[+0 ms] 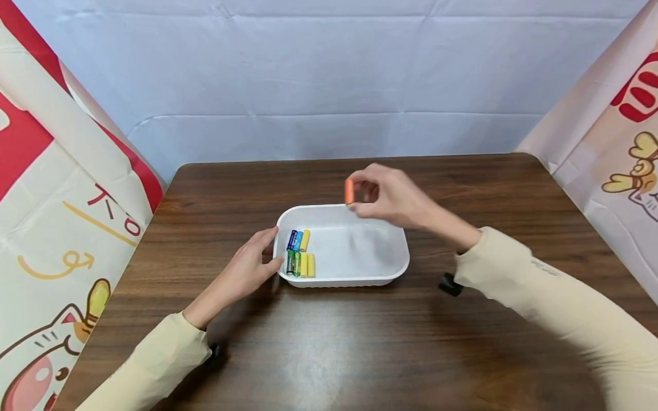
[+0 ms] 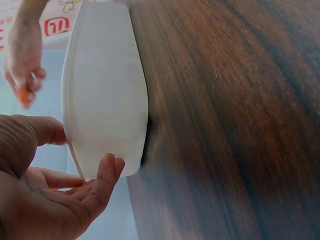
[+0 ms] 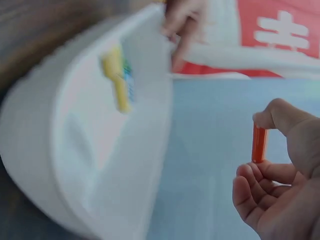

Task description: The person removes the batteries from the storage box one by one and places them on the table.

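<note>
My right hand (image 1: 388,197) pinches a small orange battery (image 1: 349,192) upright between thumb and fingertips, above the far rim of a white plastic tray (image 1: 354,282). In the right wrist view, the orange battery (image 3: 259,143) spans the gap from thumb to fingers. My left hand (image 1: 249,265) holds the tray's left end, thumb and fingers at the rim and outer wall, as the left wrist view shows on the tray (image 2: 105,90). Inside, at the left, batteries lie side by side in two rows: dark blue (image 1: 292,240), light blue (image 1: 298,241) and yellow (image 1: 305,240) behind, green (image 1: 290,262) and yellow (image 1: 311,265) in front.
The tray stands on a dark wooden table (image 1: 308,342). A pale cloth backdrop (image 1: 329,85) rises behind the table, and printed cloths (image 1: 67,228) hang at both sides. A black wrist device (image 1: 450,284) shows under the right sleeve.
</note>
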### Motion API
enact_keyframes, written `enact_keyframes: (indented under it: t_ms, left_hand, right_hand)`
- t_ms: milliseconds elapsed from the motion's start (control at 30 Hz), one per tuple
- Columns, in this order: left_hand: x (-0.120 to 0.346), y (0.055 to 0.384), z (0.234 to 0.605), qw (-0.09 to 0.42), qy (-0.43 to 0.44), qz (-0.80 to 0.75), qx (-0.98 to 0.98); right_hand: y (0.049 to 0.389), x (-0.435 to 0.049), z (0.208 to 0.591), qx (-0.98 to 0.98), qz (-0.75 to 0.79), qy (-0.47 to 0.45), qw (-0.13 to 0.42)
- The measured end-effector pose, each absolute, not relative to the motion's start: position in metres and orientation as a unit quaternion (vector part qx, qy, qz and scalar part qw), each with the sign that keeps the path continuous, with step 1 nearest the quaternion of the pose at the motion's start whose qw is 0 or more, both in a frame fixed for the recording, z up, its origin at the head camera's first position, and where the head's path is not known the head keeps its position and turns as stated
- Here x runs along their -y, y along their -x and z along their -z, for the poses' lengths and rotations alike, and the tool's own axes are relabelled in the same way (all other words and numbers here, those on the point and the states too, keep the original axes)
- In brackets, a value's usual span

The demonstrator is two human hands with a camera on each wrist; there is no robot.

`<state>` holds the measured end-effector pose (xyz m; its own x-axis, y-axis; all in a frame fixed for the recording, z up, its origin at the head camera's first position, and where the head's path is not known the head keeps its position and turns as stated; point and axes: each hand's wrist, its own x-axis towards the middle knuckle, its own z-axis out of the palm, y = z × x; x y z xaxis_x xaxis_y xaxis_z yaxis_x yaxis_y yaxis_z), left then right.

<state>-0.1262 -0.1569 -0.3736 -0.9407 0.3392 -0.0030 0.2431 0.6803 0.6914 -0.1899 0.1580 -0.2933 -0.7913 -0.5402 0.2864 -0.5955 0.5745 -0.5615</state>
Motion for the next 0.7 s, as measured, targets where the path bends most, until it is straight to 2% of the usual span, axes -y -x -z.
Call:
enact_keyframes:
  t_ms: [133, 267, 467, 700]
  left_hand:
    - [0.158, 0.127, 0.374, 0.067, -0.158, -0.371, -0.913]
    - [0.157, 0.128, 0.375, 0.064, -0.161, -0.372, -0.912]
    - [0.155, 0.128, 0.374, 0.06, -0.163, -0.37, -0.913]
    - [0.155, 0.127, 0.373, 0.064, -0.158, -0.37, -0.913]
  right_hand:
    - [0.186, -0.194, 0.275, 0.893, -0.32, -0.306, 0.077]
    - [0.178, -0.229, 0.275, 0.906, -0.313, -0.272, 0.085]
    - [0.171, -0.27, 0.306, 0.916, -0.306, -0.24, 0.094]
    - [0.171, -0.293, 0.353, 0.919, -0.276, -0.263, 0.099]
